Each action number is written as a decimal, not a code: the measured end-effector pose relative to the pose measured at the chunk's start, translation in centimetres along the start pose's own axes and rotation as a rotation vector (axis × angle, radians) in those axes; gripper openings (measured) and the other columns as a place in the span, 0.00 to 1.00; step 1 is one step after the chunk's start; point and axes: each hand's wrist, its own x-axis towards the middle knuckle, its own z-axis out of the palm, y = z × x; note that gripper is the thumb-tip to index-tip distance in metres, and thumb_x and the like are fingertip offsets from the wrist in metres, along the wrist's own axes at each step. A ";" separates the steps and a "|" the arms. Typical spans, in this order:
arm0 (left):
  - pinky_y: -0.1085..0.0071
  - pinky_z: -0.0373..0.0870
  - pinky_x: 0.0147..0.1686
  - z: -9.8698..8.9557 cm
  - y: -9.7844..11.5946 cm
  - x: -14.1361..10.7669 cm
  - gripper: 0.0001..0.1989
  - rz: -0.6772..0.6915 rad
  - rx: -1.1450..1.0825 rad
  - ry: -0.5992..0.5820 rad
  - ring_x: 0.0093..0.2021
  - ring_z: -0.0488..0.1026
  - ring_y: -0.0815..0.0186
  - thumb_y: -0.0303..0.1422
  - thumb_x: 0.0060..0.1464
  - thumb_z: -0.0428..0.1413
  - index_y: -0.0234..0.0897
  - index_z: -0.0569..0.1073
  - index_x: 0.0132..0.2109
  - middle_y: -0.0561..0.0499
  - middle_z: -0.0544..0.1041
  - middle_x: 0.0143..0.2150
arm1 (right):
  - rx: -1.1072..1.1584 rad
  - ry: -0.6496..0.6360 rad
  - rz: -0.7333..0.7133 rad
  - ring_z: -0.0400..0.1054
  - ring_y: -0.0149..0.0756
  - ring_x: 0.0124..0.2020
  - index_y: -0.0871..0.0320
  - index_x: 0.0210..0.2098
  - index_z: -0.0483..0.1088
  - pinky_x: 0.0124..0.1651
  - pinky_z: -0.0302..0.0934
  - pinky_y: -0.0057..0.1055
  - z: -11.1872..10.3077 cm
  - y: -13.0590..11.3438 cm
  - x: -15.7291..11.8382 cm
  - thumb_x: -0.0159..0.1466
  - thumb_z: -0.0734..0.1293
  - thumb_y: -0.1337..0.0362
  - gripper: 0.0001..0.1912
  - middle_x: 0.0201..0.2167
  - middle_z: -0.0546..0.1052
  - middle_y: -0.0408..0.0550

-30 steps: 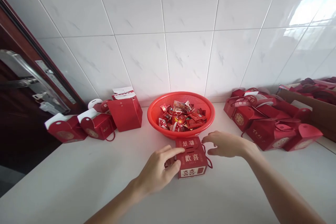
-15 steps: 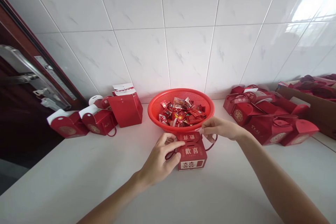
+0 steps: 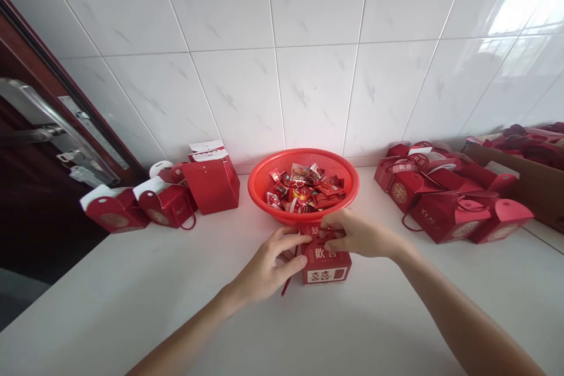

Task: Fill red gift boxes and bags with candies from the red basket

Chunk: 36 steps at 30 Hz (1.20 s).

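A small red candy box with pale lettering sits on the white table just in front of the basket. My left hand grips its left side, index finger on the top and thumb against the edge. Over the box top, my right hand has its fingers closed at the slotted flap, touching it; my fingers cover part of the lettering. A dark red cord hangs at the box's left side beside my left hand. Wrapped candies fill the red plastic basket behind it.
Several red boxes crowd the right side, near a cardboard carton. Left of the basket stand a tall open red box and smaller ones. A tiled wall backs the table; a door handle is at far left.
My right hand has moved left and down from the box's right corner onto its top. The cord loop at the right no longer shows; a cord end now hangs at the left.
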 end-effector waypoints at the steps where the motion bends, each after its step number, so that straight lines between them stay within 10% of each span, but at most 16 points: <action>1: 0.66 0.76 0.45 -0.3 0.2 0.0 0.21 -0.026 -0.001 -0.012 0.44 0.76 0.63 0.41 0.61 0.56 0.43 0.75 0.59 0.44 0.72 0.58 | -0.041 0.022 0.013 0.53 0.27 0.25 0.57 0.24 0.56 0.26 0.46 0.28 0.1 -0.1 0.0 0.56 0.66 0.70 0.12 0.22 0.60 0.37; 5: 0.74 0.68 0.28 -1.8 1.1 0.0 0.22 -0.136 -0.027 -0.078 0.28 0.69 0.70 0.37 0.58 0.57 0.39 0.74 0.59 0.49 0.78 0.41 | -0.119 0.053 0.057 0.51 0.27 0.25 0.56 0.23 0.52 0.26 0.44 0.29 0.2 -0.5 -0.1 0.54 0.66 0.71 0.15 0.22 0.58 0.36; 13: 0.73 0.62 0.24 -2.2 0.8 0.4 0.25 -0.226 -0.182 -0.025 0.22 0.64 0.70 0.46 0.58 0.57 0.33 0.73 0.55 0.58 0.67 0.21 | -0.137 0.036 0.045 0.51 0.28 0.25 0.56 0.23 0.52 0.26 0.44 0.29 0.2 -0.5 -0.1 0.55 0.65 0.71 0.14 0.22 0.59 0.37; 22: 0.67 0.68 0.46 -3.3 0.1 1.1 0.14 -0.281 -0.136 0.017 0.45 0.75 0.60 0.34 0.47 0.64 0.36 0.81 0.43 0.46 0.82 0.46 | -0.103 0.032 0.007 0.54 0.29 0.26 0.56 0.26 0.56 0.27 0.46 0.28 0.1 -0.6 -0.4 0.55 0.63 0.73 0.10 0.24 0.62 0.38; 28: 0.69 0.64 0.36 -3.1 -0.7 1.4 0.19 -0.265 -0.076 -0.069 0.32 0.70 0.64 0.47 0.56 0.57 0.34 0.80 0.32 0.52 0.77 0.28 | -0.116 0.024 0.001 0.55 0.30 0.27 0.56 0.26 0.56 0.27 0.48 0.28 0.1 -0.6 -0.4 0.55 0.63 0.73 0.10 0.25 0.63 0.39; 36: 0.66 0.68 0.42 -5.1 0.6 1.3 0.09 -0.241 -0.341 -0.001 0.35 0.71 0.64 0.38 0.46 0.60 0.37 0.77 0.29 0.52 0.76 0.30 | -0.101 0.001 0.019 0.57 0.30 0.28 0.56 0.27 0.57 0.28 0.49 0.27 0.0 -0.5 -0.4 0.56 0.65 0.72 0.10 0.26 0.64 0.39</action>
